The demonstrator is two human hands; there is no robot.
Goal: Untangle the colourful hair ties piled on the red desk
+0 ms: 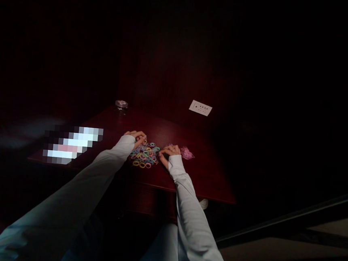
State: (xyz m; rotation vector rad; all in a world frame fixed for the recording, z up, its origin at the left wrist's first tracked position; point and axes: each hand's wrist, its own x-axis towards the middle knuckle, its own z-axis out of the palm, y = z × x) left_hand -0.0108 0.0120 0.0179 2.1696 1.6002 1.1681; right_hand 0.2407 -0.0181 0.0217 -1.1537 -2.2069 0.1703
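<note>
At the far left of the desk [218, 183] lies a bright patch [77, 144], blurred out, so what it is cannot be told. Further back, near the desk's far edge, a clear jar [121, 108] stands upright. Next comes the left hand [137, 136], fingers bent over the far left side of the bands [144, 155]; whether it pinches one cannot be told. The bands, many-coloured rings, lie in a loose heap between the two hands, a few lying at its near side. The right hand [170, 151] rests at the heap's right side, fingers curled, their tips at the outermost bands; its grip, too, is unclear. Just beyond it sits a pink bunch [187, 153], and on the wall behind is a socket [200, 108].

Bands could catch on one another and drag neighbours along. A sideways sweep of the right hand might mix the pink bunch in, and a pull nearer might drop the front rings off the desk. Dim light could make colours easy to confuse.
</note>
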